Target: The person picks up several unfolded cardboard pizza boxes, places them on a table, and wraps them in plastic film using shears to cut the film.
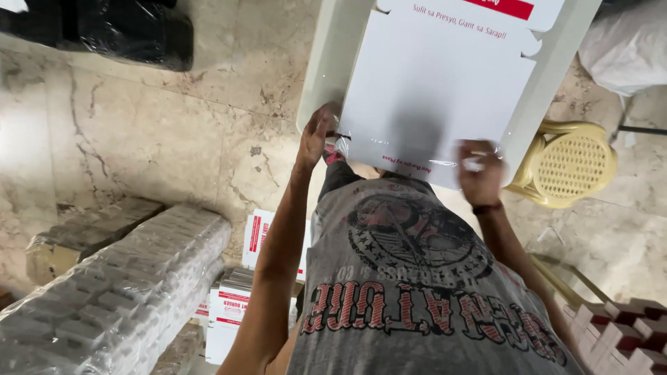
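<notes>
A flat white carton blank (pixel 434 83) lies on the white table (pixel 326 62), its near edge overhanging toward the person. It looks like thin die-cut board with notched tabs and a glossy or film-covered surface that catches light along the near edge. By its look it is light and stiff enough to lift flat, yet likely to bend or crease if pinched mid-panel; the sheen suggests it could slide under dry fingers. The near corners, where the board hangs off the table, seem the safest places to grip.

The left hand (pixel 318 135) is at the blank's near-left corner, fingers curled and closed on the edge there, touching a bit of crinkled clear film. The right hand (pixel 479 173) is at the blank's near-right corner, fingers folded down around the edge in a pinch; whether it grips board alone or film as well I cannot tell.

Right of the blank stands a yellow chair (pixel 570 163). Left of the blank and nearer the person, on the marble floor, lie film-wrapped bundles (pixel 118 292) and a stack of printed white-and-red cartons (pixel 233 305). Far left of the blank is a black bag (pixel 125 31)
</notes>
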